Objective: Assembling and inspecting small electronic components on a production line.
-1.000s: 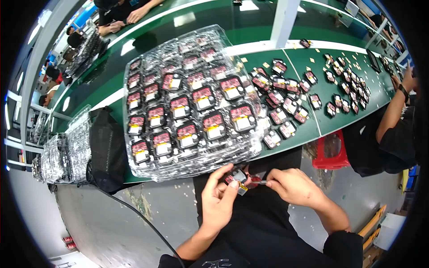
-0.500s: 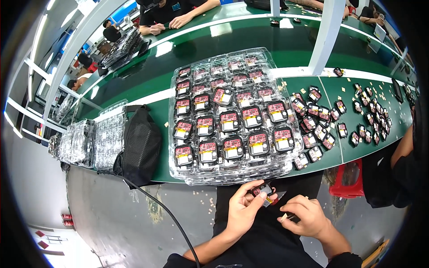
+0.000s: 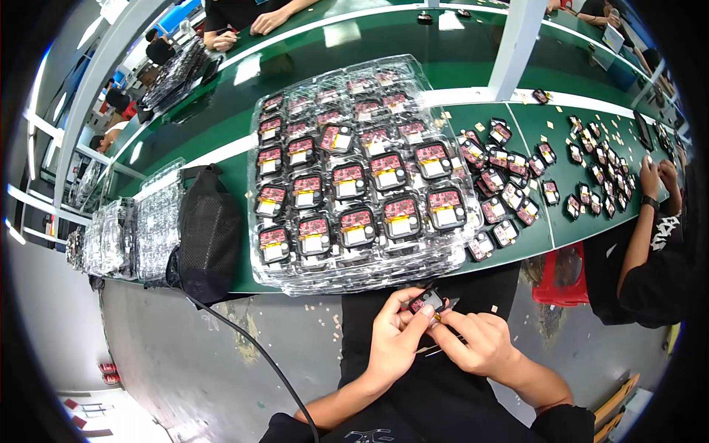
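Taking the clear blister tray [image 3: 362,181] of red-and-black modules as the landmark: to its left a black mesh bag [image 3: 209,232] lies on the green bench [image 3: 221,122] beside stacks of empty clear trays [image 3: 118,236]. Since a second ago the view has swung right and settled, so the tray now sits squarely ahead, and both hands have drawn in close together just below its near edge, over the lap. The left hand [image 3: 391,340] has its thumb and fingertips clamped on a small black module [image 3: 428,301] (one like those in the tray), now raised toward the tray's edge. The right hand [image 3: 476,341] pinches at the module's lower side, perhaps on a thin yellow tab; too small to tell. Right of the tray, loose modules [image 3: 517,199] are scattered, and a co-worker's arm [image 3: 642,221] reaches among them.
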{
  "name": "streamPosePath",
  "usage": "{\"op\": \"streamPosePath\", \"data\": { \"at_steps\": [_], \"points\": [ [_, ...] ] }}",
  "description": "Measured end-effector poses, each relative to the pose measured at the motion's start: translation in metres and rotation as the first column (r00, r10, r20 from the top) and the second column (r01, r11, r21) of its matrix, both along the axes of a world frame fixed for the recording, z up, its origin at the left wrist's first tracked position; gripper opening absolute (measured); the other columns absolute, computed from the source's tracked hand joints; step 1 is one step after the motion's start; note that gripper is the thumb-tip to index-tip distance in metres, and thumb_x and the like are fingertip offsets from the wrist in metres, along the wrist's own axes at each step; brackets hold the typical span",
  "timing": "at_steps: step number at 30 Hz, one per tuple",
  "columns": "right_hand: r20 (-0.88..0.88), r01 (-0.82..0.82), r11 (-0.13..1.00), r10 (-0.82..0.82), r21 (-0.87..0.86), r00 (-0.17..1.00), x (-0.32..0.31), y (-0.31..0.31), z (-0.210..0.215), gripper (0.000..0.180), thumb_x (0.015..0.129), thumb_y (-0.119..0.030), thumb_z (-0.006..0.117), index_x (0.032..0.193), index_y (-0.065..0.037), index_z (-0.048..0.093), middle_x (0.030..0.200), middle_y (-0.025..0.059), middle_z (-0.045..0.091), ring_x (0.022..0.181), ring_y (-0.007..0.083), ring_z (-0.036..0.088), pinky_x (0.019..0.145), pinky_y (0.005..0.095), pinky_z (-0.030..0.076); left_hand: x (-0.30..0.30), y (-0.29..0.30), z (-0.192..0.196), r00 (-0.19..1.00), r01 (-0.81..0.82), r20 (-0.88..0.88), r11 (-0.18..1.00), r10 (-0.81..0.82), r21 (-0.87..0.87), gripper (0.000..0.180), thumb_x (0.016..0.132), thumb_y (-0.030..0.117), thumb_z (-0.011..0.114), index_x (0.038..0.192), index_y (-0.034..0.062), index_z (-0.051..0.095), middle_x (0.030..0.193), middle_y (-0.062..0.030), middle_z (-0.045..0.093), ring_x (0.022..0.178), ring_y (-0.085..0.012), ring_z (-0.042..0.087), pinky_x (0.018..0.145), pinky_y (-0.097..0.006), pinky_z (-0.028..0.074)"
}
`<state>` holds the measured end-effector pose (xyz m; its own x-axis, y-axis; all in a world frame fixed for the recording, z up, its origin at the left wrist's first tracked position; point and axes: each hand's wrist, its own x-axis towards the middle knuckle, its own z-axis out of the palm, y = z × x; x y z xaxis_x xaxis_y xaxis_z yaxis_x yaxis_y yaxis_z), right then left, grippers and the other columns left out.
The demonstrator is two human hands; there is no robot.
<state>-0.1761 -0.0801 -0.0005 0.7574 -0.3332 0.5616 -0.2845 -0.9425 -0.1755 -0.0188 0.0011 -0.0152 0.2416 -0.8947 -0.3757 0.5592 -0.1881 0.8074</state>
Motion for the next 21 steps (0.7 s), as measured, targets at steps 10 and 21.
{"op": "streamPosePath", "data": {
  "at_steps": [10,21],
  "points": [
    [0.085,0.066,0.804,-0.143,0.591,0.986,-0.004,-0.008,0.016,0.028,0.081,0.002,0.076,0.108,-0.002,0.074,0.096,0.0093,0.07,0.073,0.0238,0.073,0.062,0.0319,0.059,0.002,0.002,0.0,0.996,0.011,0.092,0.999,-0.007,-0.041,0.038,0.106,0.003,0.057,0.143,-0.0053,0.052,0.116,-0.0198,0.074,0.104,-0.0243,0.075,0.095,-0.037,0.061],
    [0.15,-0.01,0.531,-0.221,0.847,0.963,0.0,-0.005,0.017,0.027,0.084,0.009,0.074,0.11,0.004,0.074,0.095,0.0134,0.071,0.076,0.0197,0.071,0.066,0.0283,0.058,-0.008,0.002,-0.002,0.941,-0.085,0.32,0.993,0.108,-0.085,0.031,0.103,0.0,0.062,0.134,-0.0046,0.062,0.102,-0.009,0.075,0.087,-0.0082,0.07,0.075,-0.022,0.055]
  ]
}}
